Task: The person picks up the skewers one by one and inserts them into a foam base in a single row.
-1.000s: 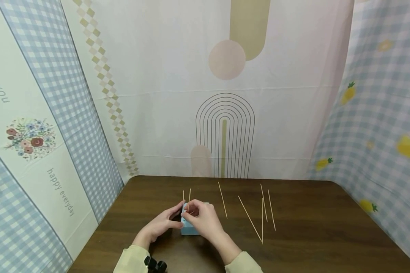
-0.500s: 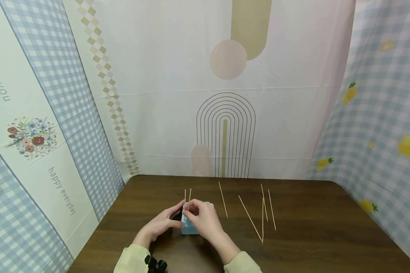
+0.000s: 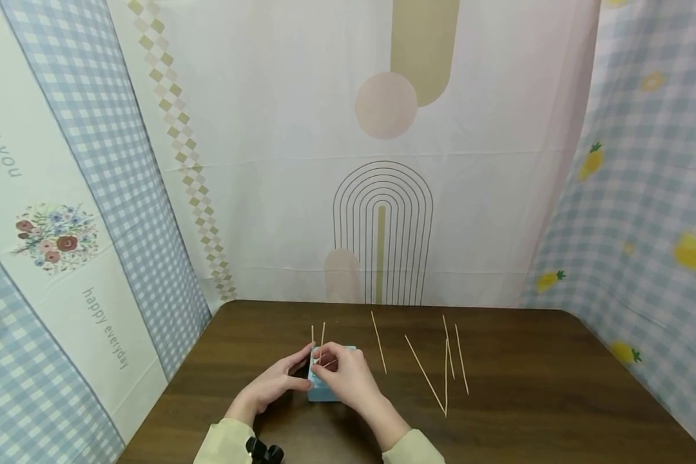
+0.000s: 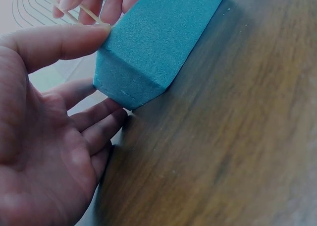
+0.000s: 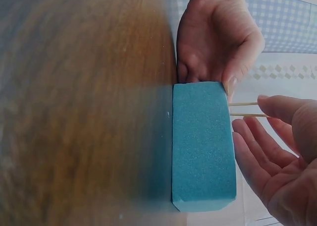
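A blue foam block [image 3: 323, 392] sits on the table in front of me. My left hand [image 3: 272, 386] grips its left end, thumb on the near corner and fingers around the far side; the left wrist view shows the block's side [image 4: 153, 37] beside that thumb. Two thin wooden sticks [image 3: 323, 335] rise upright at the block's left end. In the right wrist view both sticks [image 5: 247, 115] come out of its top face, close together. My right hand [image 3: 348, 377] pinches a stick between thumb and fingers just above the block; I cannot tell which of the two.
Several loose wooden sticks [image 3: 462, 361] lie to the right of the block, two meeting in a V. One single stick [image 3: 379, 343] lies nearer the block. A patterned cloth [image 3: 278, 212] hangs behind the brown table [image 3: 528, 386].
The left upright stick's tip swings slightly right, then partly back left. The right fingers shift a little at the block; the left hand keeps its grip.
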Motion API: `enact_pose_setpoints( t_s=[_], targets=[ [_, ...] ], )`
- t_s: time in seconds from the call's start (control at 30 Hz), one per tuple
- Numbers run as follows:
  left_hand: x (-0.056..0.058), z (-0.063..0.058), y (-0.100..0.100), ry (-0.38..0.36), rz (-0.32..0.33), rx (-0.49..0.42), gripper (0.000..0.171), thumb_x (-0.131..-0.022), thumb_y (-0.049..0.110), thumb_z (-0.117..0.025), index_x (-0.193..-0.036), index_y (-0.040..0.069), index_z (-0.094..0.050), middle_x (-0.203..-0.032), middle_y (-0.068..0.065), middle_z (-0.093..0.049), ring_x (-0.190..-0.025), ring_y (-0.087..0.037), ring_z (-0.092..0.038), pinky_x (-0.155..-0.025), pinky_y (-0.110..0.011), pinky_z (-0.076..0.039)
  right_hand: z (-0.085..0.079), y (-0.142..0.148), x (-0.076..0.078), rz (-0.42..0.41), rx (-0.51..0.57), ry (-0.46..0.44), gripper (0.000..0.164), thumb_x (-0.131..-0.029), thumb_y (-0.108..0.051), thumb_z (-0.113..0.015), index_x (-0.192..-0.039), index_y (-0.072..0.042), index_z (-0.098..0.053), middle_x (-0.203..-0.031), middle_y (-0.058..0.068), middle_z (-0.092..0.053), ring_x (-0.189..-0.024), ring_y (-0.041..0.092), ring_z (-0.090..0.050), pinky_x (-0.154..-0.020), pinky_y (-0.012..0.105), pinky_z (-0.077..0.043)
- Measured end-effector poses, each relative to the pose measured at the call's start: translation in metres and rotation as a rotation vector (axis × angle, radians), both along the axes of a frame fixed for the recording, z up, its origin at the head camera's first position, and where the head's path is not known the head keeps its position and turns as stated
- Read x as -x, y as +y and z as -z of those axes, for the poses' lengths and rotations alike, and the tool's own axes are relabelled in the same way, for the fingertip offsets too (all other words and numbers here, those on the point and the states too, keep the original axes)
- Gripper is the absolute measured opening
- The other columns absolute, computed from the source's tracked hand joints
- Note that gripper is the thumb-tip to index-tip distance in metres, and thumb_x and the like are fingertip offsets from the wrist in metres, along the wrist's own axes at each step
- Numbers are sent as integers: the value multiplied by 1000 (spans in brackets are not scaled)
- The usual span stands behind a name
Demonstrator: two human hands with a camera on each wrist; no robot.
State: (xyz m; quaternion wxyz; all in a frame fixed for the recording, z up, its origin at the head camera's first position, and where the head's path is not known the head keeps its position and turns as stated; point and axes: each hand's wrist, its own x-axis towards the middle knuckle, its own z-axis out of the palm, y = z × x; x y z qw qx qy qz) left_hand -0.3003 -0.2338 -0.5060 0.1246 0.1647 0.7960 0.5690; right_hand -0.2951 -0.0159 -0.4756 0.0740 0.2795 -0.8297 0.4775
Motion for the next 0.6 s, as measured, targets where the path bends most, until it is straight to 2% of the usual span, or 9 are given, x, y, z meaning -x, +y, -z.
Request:
enact_pose_setpoints(
  t_s=[0.33, 0.6],
  targets=[
    [0, -1, -2, -8, 15, 11, 92, -96, 23, -73, -170, 2, -22, -172, -25, -26, -159, -44, -23, -123, -67, -19, -3, 9, 2, -72, 11, -101, 25, -95, -11, -81, -119, -10, -75, -104, 3, -79, -91, 18, -77, -78, 31, -61],
    [-1, 0, 0, 14, -2, 28, 92, -94, 21, -75, -169, 2, -25, -173, -24, -25, -158, -44, -26, -123, -63, -20, -17, 49, 10, -81, 103, -221, 36, -96, -15, -80, -130, -7, -71, -117, 12, -76, -104, 26, -74, -84, 38, -60]
  ],
)
